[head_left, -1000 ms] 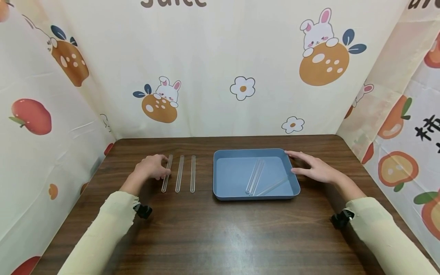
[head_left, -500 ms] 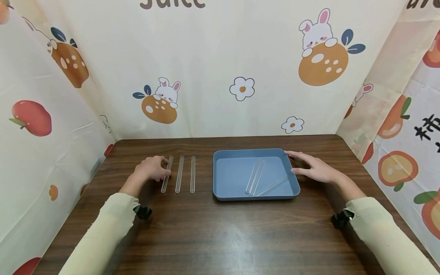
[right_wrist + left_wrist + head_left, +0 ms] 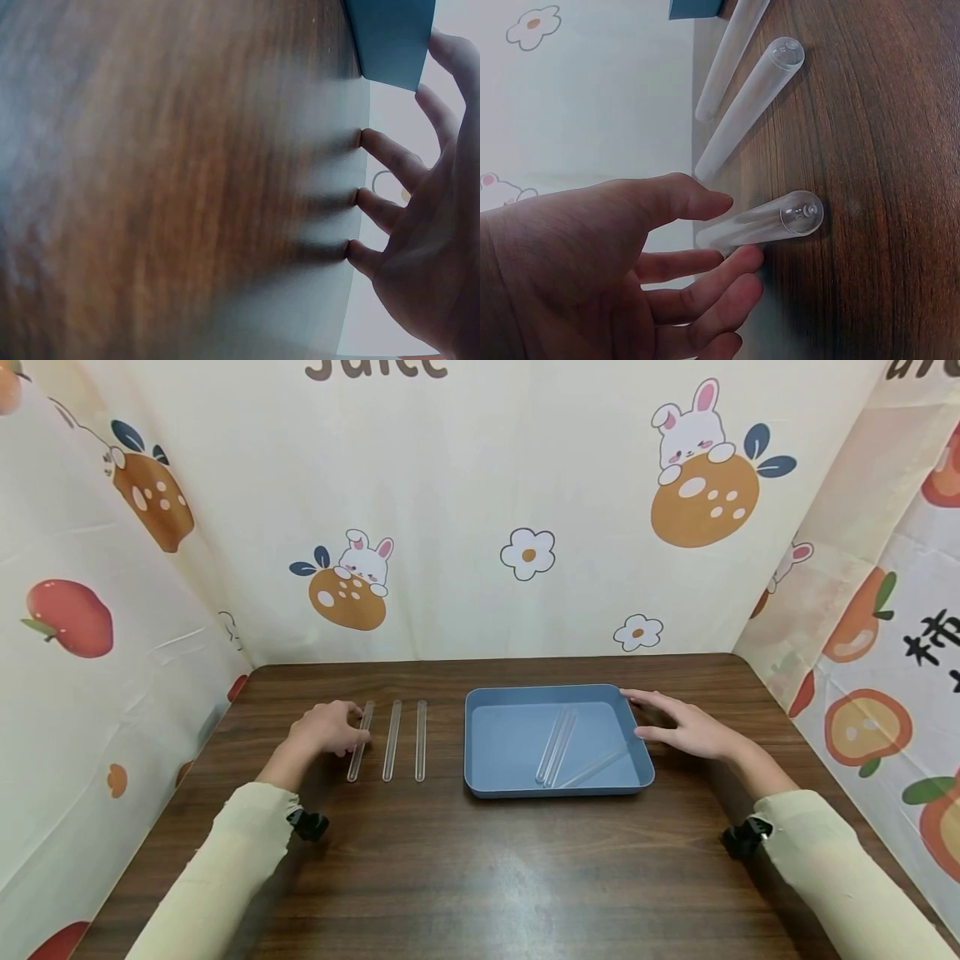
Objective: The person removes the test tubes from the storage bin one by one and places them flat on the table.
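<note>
At the left end of a row, my left hand (image 3: 328,727) has its thumb and fingers on either side of a clear test tube (image 3: 356,760) lying on the table. The left wrist view shows that tube's rounded end (image 3: 802,213) toward the camera, with the thumb above and the fingers below. Two more test tubes, a middle one (image 3: 392,740) and a right one (image 3: 421,740), lie beside it, roughly parallel. My right hand (image 3: 690,727) rests with spread fingers at the right rim of a blue tray (image 3: 502,735). Inside the tray are several clear tubes (image 3: 558,747), one slanting away from the others.
The brown wooden table (image 3: 480,877) extends in front of the tray. Behind it hangs a pale curtain (image 3: 450,593) printed with rabbits and fruit, and similar cloth encloses both sides. A dark wrist strap (image 3: 307,823) sits on the left sleeve.
My left hand and the leftmost test tube have shifted slightly to the left, widening the gap to the middle tube. The right hand and tray have stayed put.
</note>
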`<action>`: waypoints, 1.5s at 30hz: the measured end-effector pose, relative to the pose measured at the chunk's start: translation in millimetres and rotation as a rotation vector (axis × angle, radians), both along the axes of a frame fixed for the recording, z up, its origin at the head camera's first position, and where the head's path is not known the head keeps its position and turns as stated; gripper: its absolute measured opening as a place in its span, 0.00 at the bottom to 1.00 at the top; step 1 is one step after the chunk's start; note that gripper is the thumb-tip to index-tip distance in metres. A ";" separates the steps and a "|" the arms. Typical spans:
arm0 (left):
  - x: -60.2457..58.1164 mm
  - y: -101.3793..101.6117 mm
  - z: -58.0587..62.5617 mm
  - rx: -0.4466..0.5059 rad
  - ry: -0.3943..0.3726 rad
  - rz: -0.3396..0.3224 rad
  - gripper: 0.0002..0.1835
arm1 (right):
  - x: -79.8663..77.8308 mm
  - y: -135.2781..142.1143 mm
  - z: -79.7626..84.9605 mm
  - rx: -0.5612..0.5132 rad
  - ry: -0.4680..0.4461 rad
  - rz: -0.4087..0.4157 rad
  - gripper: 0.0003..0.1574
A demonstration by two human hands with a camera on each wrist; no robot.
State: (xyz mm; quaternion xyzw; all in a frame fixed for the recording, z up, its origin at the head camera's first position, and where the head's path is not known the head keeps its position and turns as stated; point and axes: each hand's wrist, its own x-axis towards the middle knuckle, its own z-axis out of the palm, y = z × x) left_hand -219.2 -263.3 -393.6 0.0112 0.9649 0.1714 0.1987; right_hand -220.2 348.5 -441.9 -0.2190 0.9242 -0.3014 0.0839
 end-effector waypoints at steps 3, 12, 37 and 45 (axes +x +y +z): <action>-0.1 0.0 -0.5 -0.003 -0.005 0.002 0.36 | 0.0 -0.6 0.2 -0.003 -0.001 0.002 0.45; 0.2 0.8 4.3 -0.002 -0.001 0.004 0.36 | 0.5 -0.9 0.3 -0.002 0.004 -0.001 0.45; -3.5 7.8 27.0 -0.018 0.034 -0.029 0.36 | -1.3 -0.7 0.1 0.008 0.002 0.003 0.45; 0.4 21.0 29.7 -0.022 0.059 -0.059 0.36 | 0.4 -1.7 2.8 0.002 0.000 0.007 0.44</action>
